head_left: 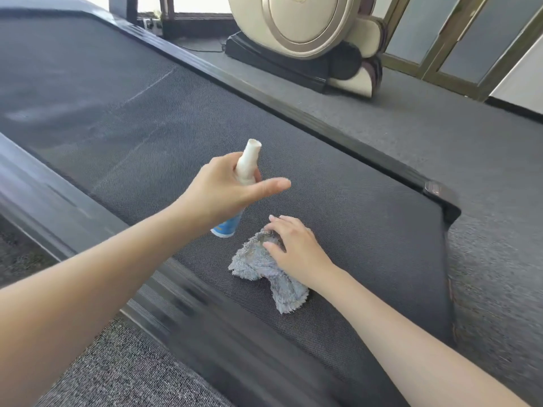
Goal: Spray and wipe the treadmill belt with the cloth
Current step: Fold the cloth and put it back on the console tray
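The dark textured treadmill belt [152,121] runs from the top left to the lower right. My left hand [223,188] grips a white spray bottle [248,163] with a blue base, held tilted above the belt with its nozzle pointing up and away. A crumpled grey cloth [255,262] lies on the belt near its rear end. My right hand [293,245] rests on top of the cloth, fingers curled into it.
Black side rails [264,92] border the belt on both sides, and a rear end cap [440,195] sits at the right. Grey carpet [484,171] surrounds the treadmill. A cream and black machine [311,39] stands on the floor behind.
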